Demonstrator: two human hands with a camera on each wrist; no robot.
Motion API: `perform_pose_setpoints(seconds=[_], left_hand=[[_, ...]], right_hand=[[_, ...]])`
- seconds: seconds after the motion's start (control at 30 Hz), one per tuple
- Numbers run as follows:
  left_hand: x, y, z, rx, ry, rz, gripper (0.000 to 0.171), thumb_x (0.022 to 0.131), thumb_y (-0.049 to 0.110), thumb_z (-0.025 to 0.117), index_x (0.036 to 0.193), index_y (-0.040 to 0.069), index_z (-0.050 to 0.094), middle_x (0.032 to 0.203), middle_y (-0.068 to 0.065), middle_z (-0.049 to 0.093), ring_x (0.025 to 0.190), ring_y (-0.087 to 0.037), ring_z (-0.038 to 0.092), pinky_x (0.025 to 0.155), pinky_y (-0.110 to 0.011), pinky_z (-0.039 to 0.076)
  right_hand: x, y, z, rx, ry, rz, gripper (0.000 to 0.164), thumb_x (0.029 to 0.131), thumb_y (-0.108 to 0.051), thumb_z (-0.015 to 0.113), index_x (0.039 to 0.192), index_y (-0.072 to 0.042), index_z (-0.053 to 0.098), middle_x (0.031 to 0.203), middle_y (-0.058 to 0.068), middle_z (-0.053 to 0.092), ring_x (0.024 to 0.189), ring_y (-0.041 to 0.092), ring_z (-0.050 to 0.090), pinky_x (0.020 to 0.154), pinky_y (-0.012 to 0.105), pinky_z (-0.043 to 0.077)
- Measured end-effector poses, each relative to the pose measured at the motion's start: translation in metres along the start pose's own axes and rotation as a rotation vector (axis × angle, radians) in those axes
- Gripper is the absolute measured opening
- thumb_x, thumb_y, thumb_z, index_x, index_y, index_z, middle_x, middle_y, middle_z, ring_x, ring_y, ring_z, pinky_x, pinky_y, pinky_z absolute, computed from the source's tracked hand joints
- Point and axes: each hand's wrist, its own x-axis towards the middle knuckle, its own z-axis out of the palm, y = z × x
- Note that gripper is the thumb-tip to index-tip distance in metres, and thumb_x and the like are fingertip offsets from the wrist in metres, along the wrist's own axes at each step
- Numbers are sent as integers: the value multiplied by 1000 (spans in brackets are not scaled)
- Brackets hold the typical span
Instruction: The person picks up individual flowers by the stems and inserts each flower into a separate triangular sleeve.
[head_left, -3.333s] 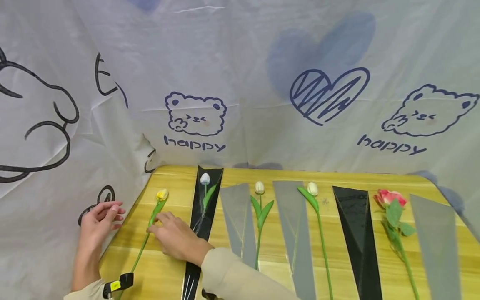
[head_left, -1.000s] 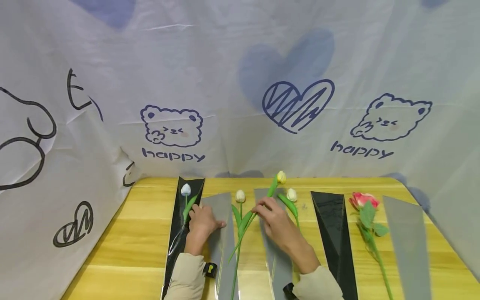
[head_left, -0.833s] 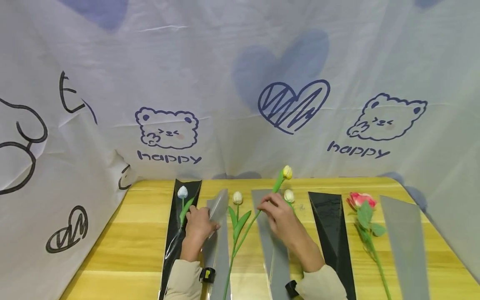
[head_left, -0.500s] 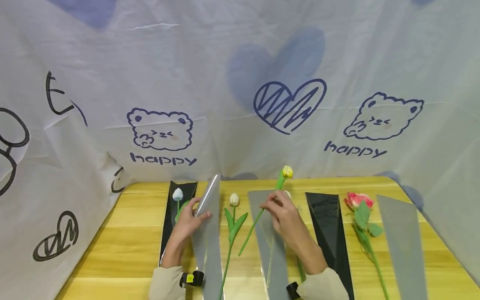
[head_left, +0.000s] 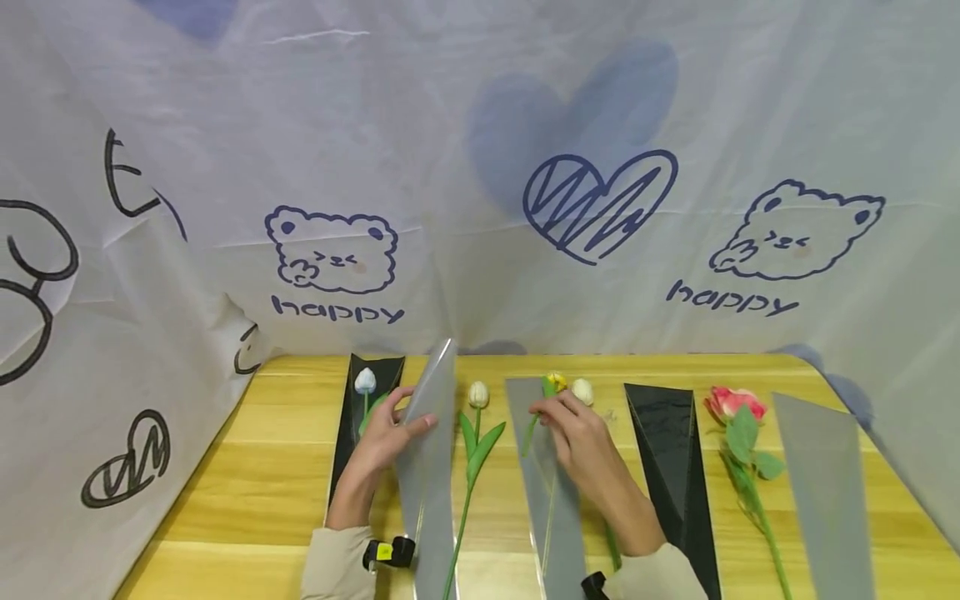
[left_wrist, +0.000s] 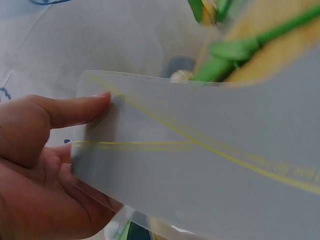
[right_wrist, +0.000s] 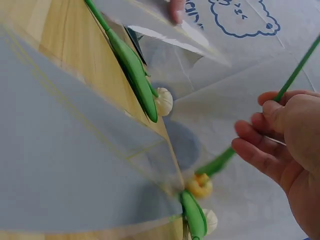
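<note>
My left hand (head_left: 382, 442) holds the upper end of a grey translucent flower sleeve (head_left: 431, 500), thumb on one face and fingers on the other. That end is raised off the table and shows gold lines in the left wrist view. My right hand (head_left: 596, 454) pinches the green stem of a yellow tulip (right_wrist: 201, 186), whose bloom now points away from me over a second grey sleeve (head_left: 551, 500). Between my hands lies a white tulip (head_left: 478, 395) with two green leaves. Another white tulip (head_left: 582, 392) lies partly hidden behind my right hand.
Left of my left hand, a pale blue tulip (head_left: 365, 382) lies in a black sleeve (head_left: 347, 433). To the right are another black sleeve (head_left: 675, 467), a pink rose (head_left: 735, 403) and a grey sleeve (head_left: 828, 492). A printed cloth (head_left: 480, 167) hangs behind the wooden table (head_left: 225, 483).
My right hand picked up the yellow tulip at the left and carried it right; its bloom has since tipped down. My left hand moved onto the grey sleeve and lifted its top end.
</note>
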Motion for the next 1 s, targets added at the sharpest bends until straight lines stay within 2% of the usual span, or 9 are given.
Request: perform_pose_setpoints(seconds=[0.1,0.17,0.23,0.37,0.5,0.67,0.83,0.9,1.0], left_hand=[[-1,2,-3,-30,10,8,51,96,7,70,144,8,51,117,-26,67,88,-30,70,76,-47,58],[-1,3,-6,-34,22,15,53,97,8,70,146,8,50,120,-27,66,89,-30,70,77,-47,58],[-2,5,-7,-25,27,21,55,97,9,70,148,8,48,124,-27,65,91,-29,70,78,-46,57],[-2,6,-8,-28,7,13,57,97,9,71,149,9,48,125,-26,64,92,-30,70,78,-47,57],[-1,8,-5,-81,-50,10,67,89,1,78,148,12,49,127,-24,66,97,-29,69,80,-44,55],[3,2,3,-249,-158,-21,83,81,-10,78,153,8,42,128,-22,66,103,-28,67,84,-42,54],[6,-6,12,-282,-168,-48,70,81,-6,78,144,1,49,119,-11,69,104,-24,64,91,-40,50],[6,-7,13,-286,-173,-63,57,86,-3,76,138,-1,53,116,-6,69,104,-21,62,91,-38,49],[5,-8,13,-308,-228,-80,44,97,4,66,139,1,51,114,-1,67,104,-18,61,90,-37,49]], right_hand=[[-1,1,-2,42,-32,66,22,95,7,67,110,-7,74,99,4,73,81,13,70,67,24,57],[-3,3,-3,113,-56,131,22,97,6,65,113,-7,75,100,6,76,83,17,73,68,25,58],[-6,5,-3,219,-79,221,23,99,5,62,115,-6,75,102,9,76,83,22,75,63,25,57],[-12,10,-2,473,-89,425,23,102,5,57,117,1,73,106,19,75,90,30,75,68,33,61],[-15,13,0,660,-53,577,22,103,-1,60,119,9,70,107,26,73,96,35,74,79,44,60],[-12,14,1,771,9,739,27,99,-3,68,119,15,68,105,28,73,93,34,75,80,43,60],[-10,14,0,867,54,876,34,97,4,67,128,14,60,110,30,71,91,28,76,79,37,60],[-10,15,-1,910,71,900,38,96,6,67,133,12,57,112,31,70,91,29,76,80,38,60],[-9,15,-4,963,86,911,44,96,8,65,139,9,53,113,31,70,91,28,76,83,39,59]])
